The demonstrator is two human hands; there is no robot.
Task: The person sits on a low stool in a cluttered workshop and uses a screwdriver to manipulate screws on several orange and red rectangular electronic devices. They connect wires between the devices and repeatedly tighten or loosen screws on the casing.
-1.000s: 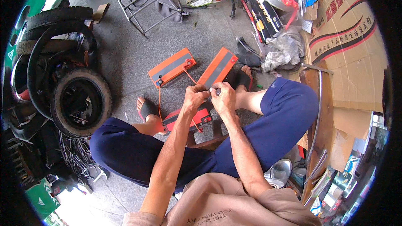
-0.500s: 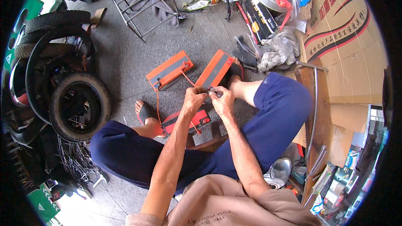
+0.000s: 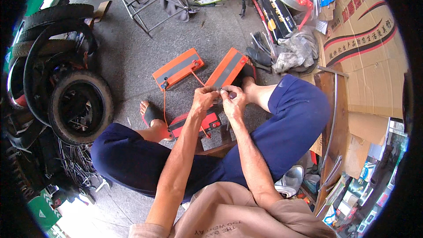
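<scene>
My left hand (image 3: 206,99) pinches something small that I cannot make out at the near end of an orange battery block (image 3: 226,68) with a dark stripe. Beside it, my right hand (image 3: 233,101) is closed on a dark-handled tool (image 3: 230,95); its tip is too small to tell. A second orange block (image 3: 177,68) lies to the upper left, with cables at its terminals. A red block (image 3: 188,128) lies between my feet, below my hands and partly hidden by my left forearm. An orange cable (image 3: 165,105) runs down from the upper-left block toward the red one.
Stacked tyres (image 3: 80,108) and metal rods (image 3: 83,163) lie left. A metal rack (image 3: 150,9) stands at the back. Bags (image 3: 293,53) and mixed items pile at back right. Large cardboard (image 3: 361,57) and a wooden board (image 3: 330,150) border my right.
The view has shifted slightly. My two hands stay together at the near end of the same orange block, with only small movements of the fingers. The blocks lie as before.
</scene>
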